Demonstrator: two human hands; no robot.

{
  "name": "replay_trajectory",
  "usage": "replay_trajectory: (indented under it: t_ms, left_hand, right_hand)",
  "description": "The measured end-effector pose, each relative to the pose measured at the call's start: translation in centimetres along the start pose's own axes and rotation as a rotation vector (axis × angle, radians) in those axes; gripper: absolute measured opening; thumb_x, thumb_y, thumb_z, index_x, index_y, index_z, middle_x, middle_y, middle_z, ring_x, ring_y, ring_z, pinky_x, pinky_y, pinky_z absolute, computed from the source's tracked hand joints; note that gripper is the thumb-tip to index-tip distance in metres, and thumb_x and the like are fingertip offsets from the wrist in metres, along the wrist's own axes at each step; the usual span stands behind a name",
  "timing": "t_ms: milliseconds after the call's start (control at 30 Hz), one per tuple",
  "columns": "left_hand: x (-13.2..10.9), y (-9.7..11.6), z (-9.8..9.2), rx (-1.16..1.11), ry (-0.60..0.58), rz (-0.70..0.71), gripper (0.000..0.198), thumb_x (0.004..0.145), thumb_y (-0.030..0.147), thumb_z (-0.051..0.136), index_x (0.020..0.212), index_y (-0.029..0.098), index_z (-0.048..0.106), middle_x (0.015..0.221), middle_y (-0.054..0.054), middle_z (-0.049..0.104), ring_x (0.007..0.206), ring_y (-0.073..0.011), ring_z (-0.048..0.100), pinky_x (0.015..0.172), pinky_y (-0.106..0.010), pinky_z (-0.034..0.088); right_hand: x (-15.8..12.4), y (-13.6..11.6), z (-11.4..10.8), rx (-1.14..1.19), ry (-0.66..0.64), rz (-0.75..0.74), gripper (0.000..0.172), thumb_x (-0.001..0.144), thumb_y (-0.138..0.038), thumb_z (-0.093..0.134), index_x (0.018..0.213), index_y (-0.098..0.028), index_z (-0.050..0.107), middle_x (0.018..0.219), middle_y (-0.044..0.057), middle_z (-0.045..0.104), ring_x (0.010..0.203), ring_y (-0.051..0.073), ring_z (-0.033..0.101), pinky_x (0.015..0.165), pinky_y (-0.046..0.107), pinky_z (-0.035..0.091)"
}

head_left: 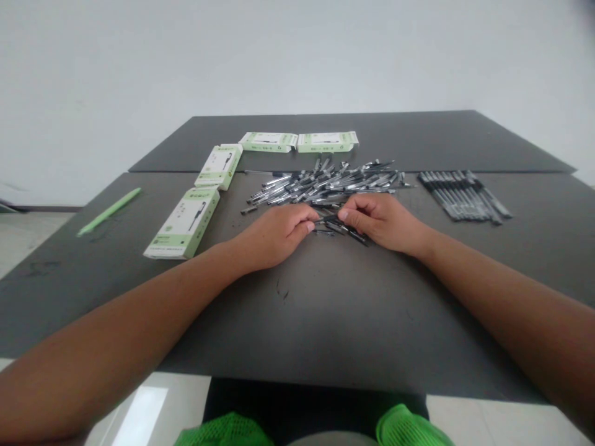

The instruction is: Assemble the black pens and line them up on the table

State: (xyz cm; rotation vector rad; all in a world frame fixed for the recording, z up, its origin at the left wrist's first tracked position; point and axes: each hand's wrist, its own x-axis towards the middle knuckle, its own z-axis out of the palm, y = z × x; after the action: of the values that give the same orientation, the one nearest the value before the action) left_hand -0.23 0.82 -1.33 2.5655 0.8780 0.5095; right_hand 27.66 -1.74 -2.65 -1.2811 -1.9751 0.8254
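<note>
Between my two hands is a pen (327,218) with a dark part in the middle, held about level just above the table. My left hand (279,234) pinches its left end between thumb and fingers. At the other end, the thumb and fingertips of my right hand (377,220) are closed on it. Right behind my hands lies a loose pile of clear and black pens (325,183). Several small dark pen parts (356,235) lie under and between my hands; their exact kind is too small to make out.
To the right, a neat row of pens (460,197) lies side by side. Green and white pen boxes (183,223) stand in a bent line at the left and back. A light green stick-like thing (109,212) rests at the far left of the dark table (325,322).
</note>
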Motion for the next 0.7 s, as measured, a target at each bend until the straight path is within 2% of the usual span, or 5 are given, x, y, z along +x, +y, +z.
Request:
replay_trajectory:
  t_ms: [367,700]
  left_hand:
    - [0.04,0.2,-0.18,0.006,-0.018,-0.018,0.029,0.109,0.031,0.05,0.124,0.019,0.073,0.12,-0.008,0.08,0.111,-0.0261,0.074,0.097,-0.04,0.054]
    - [0.02,0.01,-0.08,0.02,-0.026,-0.022,0.03,0.109,0.032,0.051,0.124,0.02,0.073,0.121,-0.008,0.081,0.112,-0.027,0.074,0.099,-0.041,0.055]
  right_hand:
    - [0.01,0.0,0.02,0.008,0.002,-0.003,0.046,0.102,-0.063,0.069,0.089,-0.019,0.074,0.072,0.001,0.064,0.067,0.016,0.051,0.063,0.03,0.039]
    - [-0.03,0.65,0.33,0.133,-0.018,0.046,0.036,0.094,-0.054,0.081,0.099,-0.019,0.075,0.077,0.003,0.068,0.067,0.016,0.055,0.06,0.03,0.041]
